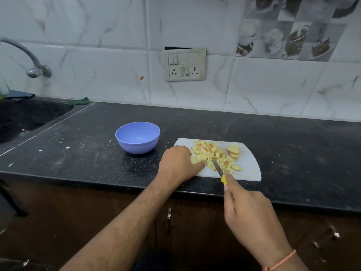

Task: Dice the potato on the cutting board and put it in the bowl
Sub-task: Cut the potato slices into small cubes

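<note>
Cutting is going on at the near edge of the white cutting board (248, 163), which lies near the front edge of the black counter (293, 145). The right hand (252, 218) has its fingers curled around the yellow handle of a small knife (219, 171), with the blade tip down in the potato pieces (211, 155). The left hand (178, 163) rests at the board's left edge, its fingers bent over the pile with the thumb pointing toward the blade, probably to keep the bits from sliding; I cannot tell if it pinches a piece. Most of the potato is already small cubes in the middle of the board. A few bigger slices (233, 150) wait by the right edge, likely next to be cut. The blue bowl (137, 136) sits just left of the board with nothing in it, close enough for an easy scoop.
</note>
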`<action>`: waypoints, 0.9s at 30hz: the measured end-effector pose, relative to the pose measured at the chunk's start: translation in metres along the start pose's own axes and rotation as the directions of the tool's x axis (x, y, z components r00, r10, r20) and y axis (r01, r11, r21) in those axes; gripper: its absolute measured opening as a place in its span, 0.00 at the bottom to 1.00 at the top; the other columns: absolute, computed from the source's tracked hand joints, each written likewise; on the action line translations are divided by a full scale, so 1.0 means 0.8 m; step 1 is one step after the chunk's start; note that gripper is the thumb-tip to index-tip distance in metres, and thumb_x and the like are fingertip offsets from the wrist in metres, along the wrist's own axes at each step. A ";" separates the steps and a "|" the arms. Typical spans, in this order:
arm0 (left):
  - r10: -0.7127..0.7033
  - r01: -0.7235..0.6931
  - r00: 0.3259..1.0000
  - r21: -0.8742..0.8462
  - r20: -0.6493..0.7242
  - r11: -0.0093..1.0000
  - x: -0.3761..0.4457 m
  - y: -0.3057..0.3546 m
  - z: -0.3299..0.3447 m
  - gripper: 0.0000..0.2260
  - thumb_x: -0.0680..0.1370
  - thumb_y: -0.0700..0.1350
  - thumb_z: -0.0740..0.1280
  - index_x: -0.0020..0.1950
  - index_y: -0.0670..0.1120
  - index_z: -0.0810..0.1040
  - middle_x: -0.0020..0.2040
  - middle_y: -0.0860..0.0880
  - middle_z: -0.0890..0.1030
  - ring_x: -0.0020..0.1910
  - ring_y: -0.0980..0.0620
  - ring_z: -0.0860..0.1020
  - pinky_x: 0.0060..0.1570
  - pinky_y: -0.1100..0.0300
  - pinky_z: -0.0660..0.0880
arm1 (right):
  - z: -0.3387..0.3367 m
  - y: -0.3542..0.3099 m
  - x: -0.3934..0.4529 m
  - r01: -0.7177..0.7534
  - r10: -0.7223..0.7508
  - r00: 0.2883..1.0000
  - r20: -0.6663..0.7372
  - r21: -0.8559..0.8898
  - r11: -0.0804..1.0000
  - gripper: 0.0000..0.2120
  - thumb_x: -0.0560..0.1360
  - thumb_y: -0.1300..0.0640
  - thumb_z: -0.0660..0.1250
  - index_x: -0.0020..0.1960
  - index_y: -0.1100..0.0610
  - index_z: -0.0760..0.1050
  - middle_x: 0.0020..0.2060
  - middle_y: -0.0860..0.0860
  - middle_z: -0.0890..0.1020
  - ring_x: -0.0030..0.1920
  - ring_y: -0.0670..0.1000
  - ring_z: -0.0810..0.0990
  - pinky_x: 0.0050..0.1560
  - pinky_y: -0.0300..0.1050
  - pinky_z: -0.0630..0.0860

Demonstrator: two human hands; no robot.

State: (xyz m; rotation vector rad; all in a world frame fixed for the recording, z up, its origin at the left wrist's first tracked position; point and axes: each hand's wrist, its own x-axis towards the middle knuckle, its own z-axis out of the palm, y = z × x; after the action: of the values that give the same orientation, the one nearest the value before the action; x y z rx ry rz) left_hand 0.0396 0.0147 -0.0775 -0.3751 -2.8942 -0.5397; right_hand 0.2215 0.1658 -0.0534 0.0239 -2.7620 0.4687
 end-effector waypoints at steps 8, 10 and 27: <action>0.130 -0.121 0.986 -0.082 0.110 0.989 0.008 -0.012 -0.011 0.15 0.79 0.53 0.71 0.65 0.56 0.86 0.68 0.53 0.82 0.63 0.53 0.81 0.63 0.54 0.79 | 0.005 0.010 0.000 -0.009 0.008 1.000 0.020 0.030 0.999 0.24 0.85 0.47 0.50 0.81 0.46 0.60 0.29 0.44 0.75 0.28 0.45 0.75 0.27 0.39 0.63; 0.209 -0.196 0.968 -0.106 0.136 0.975 0.009 -0.025 -0.013 0.14 0.81 0.50 0.70 0.65 0.56 0.86 0.68 0.53 0.81 0.69 0.53 0.77 0.66 0.54 0.76 | 0.008 0.008 0.002 -0.018 0.017 0.999 0.037 0.041 0.999 0.24 0.86 0.47 0.50 0.81 0.45 0.58 0.30 0.44 0.75 0.29 0.45 0.75 0.27 0.39 0.63; 0.144 -0.172 0.985 -0.422 -0.097 0.890 -0.007 -0.077 0.015 0.14 0.73 0.58 0.80 0.57 0.58 0.89 0.55 0.60 0.85 0.54 0.64 0.82 0.57 0.63 0.79 | 0.040 0.009 0.024 0.064 -0.066 0.996 0.055 0.041 0.997 0.24 0.86 0.48 0.52 0.82 0.49 0.59 0.28 0.42 0.72 0.27 0.46 0.72 0.27 0.39 0.61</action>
State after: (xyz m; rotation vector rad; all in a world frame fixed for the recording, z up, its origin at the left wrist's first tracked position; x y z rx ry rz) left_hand 0.0267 -0.0376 -0.1103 -0.6336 -2.6318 -1.1406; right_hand 0.1927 0.1631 -0.0780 0.1379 -2.7975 0.5127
